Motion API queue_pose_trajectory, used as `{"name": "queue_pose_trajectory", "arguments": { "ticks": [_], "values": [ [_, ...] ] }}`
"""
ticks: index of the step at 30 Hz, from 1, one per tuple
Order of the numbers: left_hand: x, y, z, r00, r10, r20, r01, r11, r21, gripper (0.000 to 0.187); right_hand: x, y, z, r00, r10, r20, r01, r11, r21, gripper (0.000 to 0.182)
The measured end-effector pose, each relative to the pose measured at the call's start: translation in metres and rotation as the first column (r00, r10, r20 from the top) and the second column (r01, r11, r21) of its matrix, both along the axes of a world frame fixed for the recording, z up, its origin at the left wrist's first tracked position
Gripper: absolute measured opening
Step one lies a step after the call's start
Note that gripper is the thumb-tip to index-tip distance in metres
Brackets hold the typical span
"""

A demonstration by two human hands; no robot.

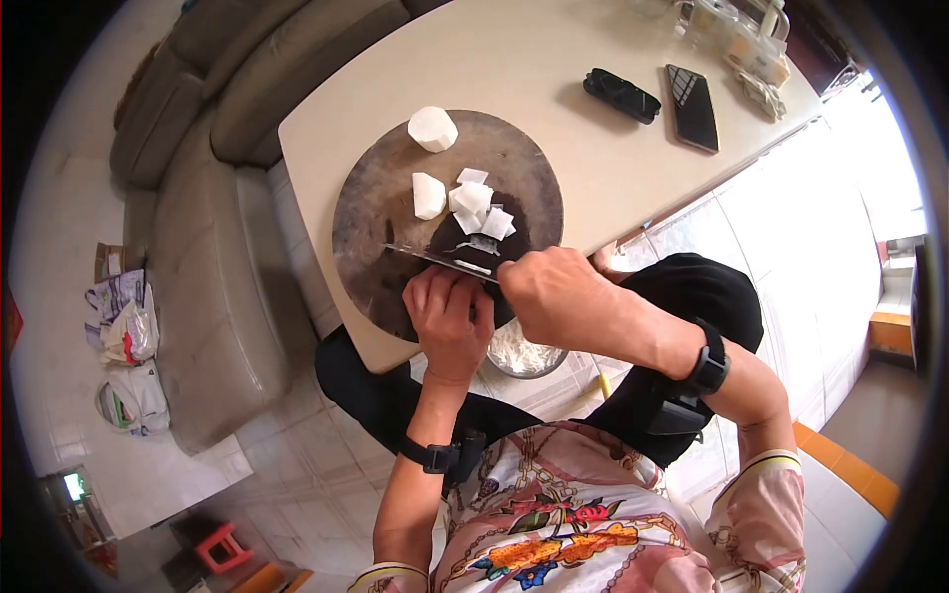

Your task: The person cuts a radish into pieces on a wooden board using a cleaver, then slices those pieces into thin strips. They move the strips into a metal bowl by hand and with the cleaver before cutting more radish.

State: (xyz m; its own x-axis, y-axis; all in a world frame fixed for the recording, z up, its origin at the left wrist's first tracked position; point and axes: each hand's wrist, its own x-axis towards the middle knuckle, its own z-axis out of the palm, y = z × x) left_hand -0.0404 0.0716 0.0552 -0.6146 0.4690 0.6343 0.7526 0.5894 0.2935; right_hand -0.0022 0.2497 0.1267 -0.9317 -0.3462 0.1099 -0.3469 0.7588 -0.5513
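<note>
My right hand (552, 295) is closed round the handle of a knife (435, 259), whose thin blade reaches leftward over a round chopping board (371, 208). Just on the near side of the blade, my left hand (445, 314) has its fingers curled down on the board; whatever lies under them is hidden. Beyond the blade are thin white slices (474, 201), which look like white radish, in a loose pile. Left of them stands a cut white chunk (429, 196), and a thicker round piece (432, 128) sits near the board's far edge. Thin shreds cling beside the blade.
A bowl of white shreds (524, 356) is below the board's near edge, partly behind my right arm. On the table (474, 59) lie a black case (621, 96) and a phone (692, 109). A grey sofa (222, 287) stands at the left.
</note>
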Motion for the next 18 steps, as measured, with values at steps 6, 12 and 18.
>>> {"name": "queue_pose_trajectory", "arguments": {
  "ticks": [6,12,18],
  "values": [
    [0.0,0.001,-0.001,1.0,0.021,0.003,-0.021,1.0,0.013,0.018,-0.001,0.001,0.003,0.999,-0.051,0.01,0.051,0.999,0.004,0.006],
    [0.001,0.002,0.0,0.999,0.035,-0.014,-0.034,0.998,0.059,0.018,0.006,0.012,-0.003,0.998,-0.051,0.044,0.051,0.999,0.003,0.007],
    [0.0,0.001,-0.002,0.999,0.029,-0.013,-0.028,0.997,0.078,0.018,0.016,0.012,-0.002,0.999,-0.011,0.045,0.009,0.999,0.037,0.009]
  ]
}}
